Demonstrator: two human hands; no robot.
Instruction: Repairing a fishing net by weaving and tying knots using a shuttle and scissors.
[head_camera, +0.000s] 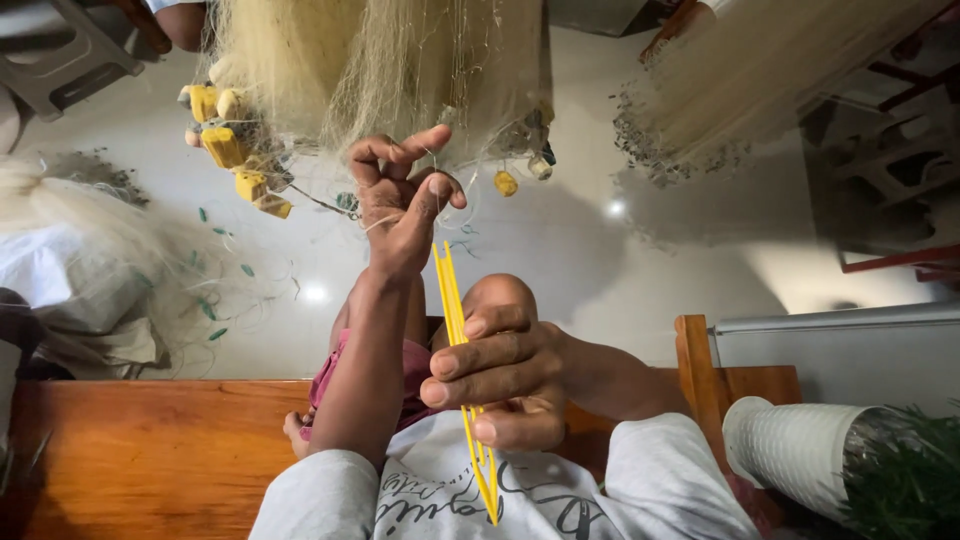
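My left hand (400, 205) is raised in front of me, its fingers pinching fine strands of a pale fishing net (390, 60) that hangs down from above. My right hand (500, 375) sits lower, near my chest, and grips a long yellow plastic netting needle (455, 320) that points up toward the left hand. The needle's tip lies just below the left palm. Yellow foam floats (225, 145) hang along the net's edge at the left.
A wooden bench (150, 450) runs under me. A white spool of line (800, 445) with green twine (905, 470) lies at the right. Another bundle of net (720, 90) hangs at upper right, and a net heap (80, 250) lies on the pale floor at left.
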